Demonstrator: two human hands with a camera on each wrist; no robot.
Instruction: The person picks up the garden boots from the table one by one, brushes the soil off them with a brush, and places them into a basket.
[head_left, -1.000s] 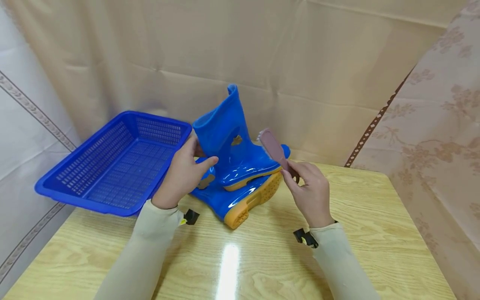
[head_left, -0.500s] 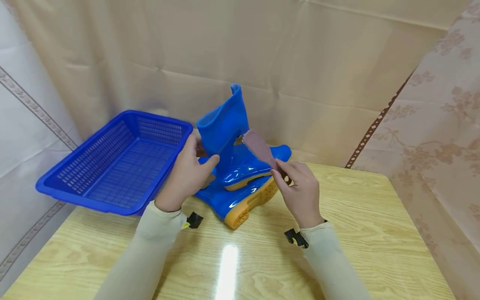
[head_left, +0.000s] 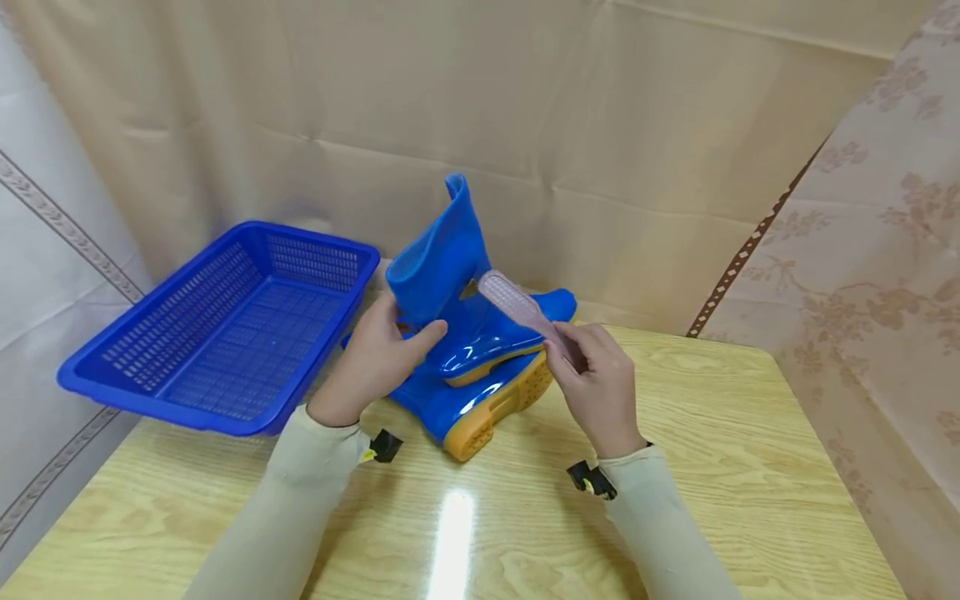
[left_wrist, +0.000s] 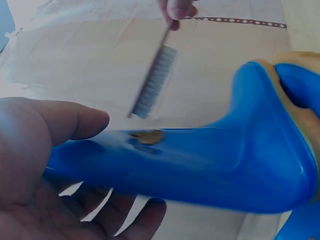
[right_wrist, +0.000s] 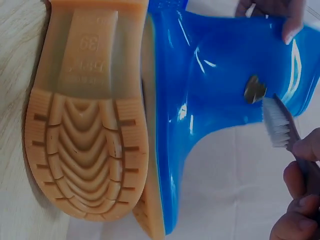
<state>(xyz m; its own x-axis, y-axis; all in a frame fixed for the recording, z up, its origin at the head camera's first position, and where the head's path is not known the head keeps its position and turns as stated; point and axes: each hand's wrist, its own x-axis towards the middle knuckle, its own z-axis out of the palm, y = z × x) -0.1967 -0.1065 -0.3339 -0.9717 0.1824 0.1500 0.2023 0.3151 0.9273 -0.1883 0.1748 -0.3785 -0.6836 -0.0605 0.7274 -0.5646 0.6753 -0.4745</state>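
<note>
My left hand (head_left: 375, 354) grips the shaft of a glossy blue rain boot (head_left: 442, 267), thumb on one side and fingers round the other. This boot rests tilted on a second blue rain boot (head_left: 423, 408), which lies on its side with its orange sole (right_wrist: 85, 150) showing. In my right hand (head_left: 596, 379) is a pinkish-brown scrubbing brush (head_left: 513, 302) with white bristles (right_wrist: 276, 122), held by its handle. A brown patch (right_wrist: 255, 90) marks the upper boot's shaft. The bristles are close beside it; the left wrist view shows a small gap.
To the left stands a blue plastic basket (head_left: 240, 350) with mesh sides, close to my left hand. The boots lie on a wood-patterned table (head_left: 720, 467). A beige cloth (head_left: 600, 150) hangs behind, and a flowered cloth (head_left: 892, 250) hangs at the right.
My right hand has moved left with the brush, bringing its head from beside the boot's toe to in front of the shaft, and the brush has turned. The upper boot's shaft tips slightly further left.
</note>
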